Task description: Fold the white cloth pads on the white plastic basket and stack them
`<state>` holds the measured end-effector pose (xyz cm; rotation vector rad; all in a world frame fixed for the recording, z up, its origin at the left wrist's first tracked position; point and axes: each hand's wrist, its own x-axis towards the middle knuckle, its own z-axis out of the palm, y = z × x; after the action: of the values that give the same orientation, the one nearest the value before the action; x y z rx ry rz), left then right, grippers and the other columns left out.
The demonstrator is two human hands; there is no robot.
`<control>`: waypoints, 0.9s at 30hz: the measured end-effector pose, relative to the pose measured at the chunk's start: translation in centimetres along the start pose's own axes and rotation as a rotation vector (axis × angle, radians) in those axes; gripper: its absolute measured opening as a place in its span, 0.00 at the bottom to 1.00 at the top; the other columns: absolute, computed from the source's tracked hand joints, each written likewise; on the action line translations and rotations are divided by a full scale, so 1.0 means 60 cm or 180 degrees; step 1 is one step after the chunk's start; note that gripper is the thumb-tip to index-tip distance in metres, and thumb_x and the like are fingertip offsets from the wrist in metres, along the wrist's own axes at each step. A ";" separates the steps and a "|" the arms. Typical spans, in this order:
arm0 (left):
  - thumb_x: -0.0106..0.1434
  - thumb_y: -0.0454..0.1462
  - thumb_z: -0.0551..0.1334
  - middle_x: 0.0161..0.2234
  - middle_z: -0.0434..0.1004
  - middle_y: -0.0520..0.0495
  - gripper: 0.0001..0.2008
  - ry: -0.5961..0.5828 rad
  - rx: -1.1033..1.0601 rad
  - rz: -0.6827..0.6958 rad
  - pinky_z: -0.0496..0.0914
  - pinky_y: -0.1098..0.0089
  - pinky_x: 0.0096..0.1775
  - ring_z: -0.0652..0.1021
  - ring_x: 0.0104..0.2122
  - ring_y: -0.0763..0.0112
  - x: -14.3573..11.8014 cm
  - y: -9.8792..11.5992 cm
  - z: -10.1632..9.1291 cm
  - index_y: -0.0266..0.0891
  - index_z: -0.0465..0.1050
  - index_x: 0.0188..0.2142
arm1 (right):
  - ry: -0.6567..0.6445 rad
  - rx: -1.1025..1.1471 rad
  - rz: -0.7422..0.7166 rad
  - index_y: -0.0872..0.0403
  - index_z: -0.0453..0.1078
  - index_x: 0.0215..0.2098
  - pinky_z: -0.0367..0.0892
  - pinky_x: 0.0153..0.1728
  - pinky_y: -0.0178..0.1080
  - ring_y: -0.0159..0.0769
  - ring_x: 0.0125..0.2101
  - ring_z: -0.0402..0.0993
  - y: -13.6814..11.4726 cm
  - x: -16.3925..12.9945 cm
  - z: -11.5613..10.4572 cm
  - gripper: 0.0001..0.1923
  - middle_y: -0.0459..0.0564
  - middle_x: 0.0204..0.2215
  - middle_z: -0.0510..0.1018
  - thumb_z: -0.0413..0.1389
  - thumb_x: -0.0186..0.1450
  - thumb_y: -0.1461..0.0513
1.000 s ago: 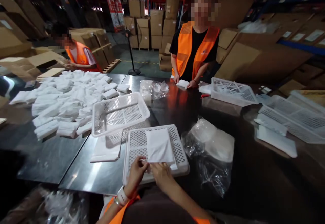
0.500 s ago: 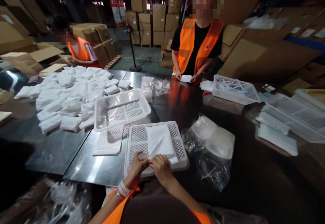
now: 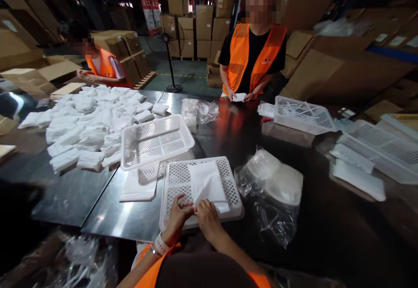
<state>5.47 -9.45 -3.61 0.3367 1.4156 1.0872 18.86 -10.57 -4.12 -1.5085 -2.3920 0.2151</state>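
A white plastic mesh basket lies bottom up in front of me, with a flat white bag on top. My left hand is closed at the bag's near edge, thumb and fingertips together, index finger raised. Right beside it, my right hand pinches the same near edge, its fingers bent downward. The bag creases upward just beyond my fingers. What lies between the fingertips is partly hidden. A second white basket, right side up, stands behind to the left, next to a stack of flat white bags.
Filled white packets are heaped at the left. Clear plastic wrap with white cup-like pieces lies to the right. More baskets stand at the far right. Across the table a co-worker holds a white packet; another person works at the left.
My hands stay at the bag's near edge with only slight finger movement, and the crease there stands up a little more. The co-worker opposite has tilted the packet.
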 end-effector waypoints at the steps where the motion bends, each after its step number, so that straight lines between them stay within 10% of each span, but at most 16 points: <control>1: 0.31 0.29 0.76 0.26 0.76 0.56 0.40 -0.0021 0.0008 -0.0011 0.72 0.71 0.26 0.77 0.21 0.71 -0.001 0.004 0.001 0.41 0.63 0.44 | 0.0016 0.0003 0.0010 0.51 0.70 0.32 0.59 0.36 0.39 0.37 0.35 0.70 -0.001 -0.002 0.003 0.07 0.46 0.30 0.76 0.57 0.68 0.67; 9: 0.29 0.30 0.75 0.27 0.76 0.56 0.42 0.0058 0.0042 0.0248 0.71 0.70 0.29 0.78 0.25 0.69 -0.005 0.008 0.005 0.40 0.63 0.46 | 0.0216 0.0145 0.0434 0.50 0.70 0.34 0.60 0.41 0.41 0.39 0.37 0.70 -0.005 -0.009 0.002 0.04 0.46 0.33 0.78 0.61 0.66 0.63; 17: 0.37 0.23 0.69 0.26 0.69 0.61 0.33 0.0181 0.0084 0.0058 0.68 0.73 0.25 0.73 0.19 0.77 -0.012 0.011 0.013 0.41 0.63 0.44 | 0.0324 -0.0029 -0.0162 0.51 0.69 0.34 0.58 0.43 0.42 0.39 0.35 0.67 -0.004 -0.006 0.007 0.07 0.46 0.30 0.74 0.54 0.68 0.68; 27: 0.39 0.31 0.70 0.25 0.67 0.60 0.21 0.0491 0.0484 0.0854 0.66 0.76 0.26 0.71 0.22 0.79 0.006 0.024 -0.019 0.39 0.69 0.35 | 0.0742 0.0387 -0.0492 0.52 0.71 0.31 0.63 0.41 0.38 0.37 0.33 0.69 0.014 -0.030 0.024 0.14 0.48 0.29 0.76 0.47 0.70 0.67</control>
<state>3.80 -8.92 -2.97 0.5753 1.6282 1.2457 19.82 -11.75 -6.04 -1.2168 -2.2526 0.1386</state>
